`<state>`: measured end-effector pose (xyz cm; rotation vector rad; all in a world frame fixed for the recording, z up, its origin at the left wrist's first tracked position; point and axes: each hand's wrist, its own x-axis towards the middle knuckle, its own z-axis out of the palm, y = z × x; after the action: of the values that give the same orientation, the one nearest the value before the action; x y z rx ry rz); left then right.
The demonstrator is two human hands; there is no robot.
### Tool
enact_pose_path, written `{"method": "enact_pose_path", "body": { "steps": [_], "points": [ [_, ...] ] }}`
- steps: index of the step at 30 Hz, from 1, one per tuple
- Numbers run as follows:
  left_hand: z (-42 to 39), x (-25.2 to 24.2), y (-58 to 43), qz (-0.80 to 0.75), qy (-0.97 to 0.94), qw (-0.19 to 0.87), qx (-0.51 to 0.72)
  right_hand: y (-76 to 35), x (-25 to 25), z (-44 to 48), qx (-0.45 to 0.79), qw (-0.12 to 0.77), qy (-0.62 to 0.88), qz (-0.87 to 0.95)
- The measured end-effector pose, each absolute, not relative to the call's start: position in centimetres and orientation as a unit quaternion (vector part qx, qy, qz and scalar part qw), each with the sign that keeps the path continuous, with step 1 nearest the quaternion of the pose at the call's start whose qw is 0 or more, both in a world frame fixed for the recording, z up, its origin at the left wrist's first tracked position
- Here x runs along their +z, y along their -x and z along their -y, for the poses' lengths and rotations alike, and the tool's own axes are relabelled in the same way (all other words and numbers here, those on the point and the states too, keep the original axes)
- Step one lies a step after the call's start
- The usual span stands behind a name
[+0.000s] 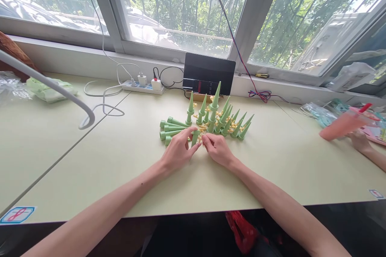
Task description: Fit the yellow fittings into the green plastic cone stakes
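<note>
My left hand (181, 147) holds a green cone piece (195, 137) between thumb and fingers, over the table. Close on its right, my right hand (217, 149) is pinched at a small yellow part (200, 139) beside the cone. Several green cones (175, 128) lie on their sides just left of and behind my left hand. Behind my hands, upright green cones (190, 109) with small yellow pieces stand in a cluster, one taller stack (214, 106) among them. More cones with yellow pieces (241, 128) stand or lean to the right.
A dark tablet (208, 75) stands behind the cones, with a power strip (143, 87) and white cables to its left. A white curved bar (51, 84) crosses the left side. At right another person's hand (358, 140) is near a pink drink cup (343, 123).
</note>
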<state>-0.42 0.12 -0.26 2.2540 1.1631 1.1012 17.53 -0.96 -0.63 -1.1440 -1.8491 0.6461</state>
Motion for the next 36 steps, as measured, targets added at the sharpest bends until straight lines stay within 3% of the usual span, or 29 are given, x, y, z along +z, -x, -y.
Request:
{"method": "enact_pose_path", "body": {
  "steps": [36],
  "points": [
    [-0.19,0.31,0.45,-0.42,-0.793,0.212,0.387,-17.62,-0.43,0.98,0.265,0.429,0.451,0.737]
  ]
}}
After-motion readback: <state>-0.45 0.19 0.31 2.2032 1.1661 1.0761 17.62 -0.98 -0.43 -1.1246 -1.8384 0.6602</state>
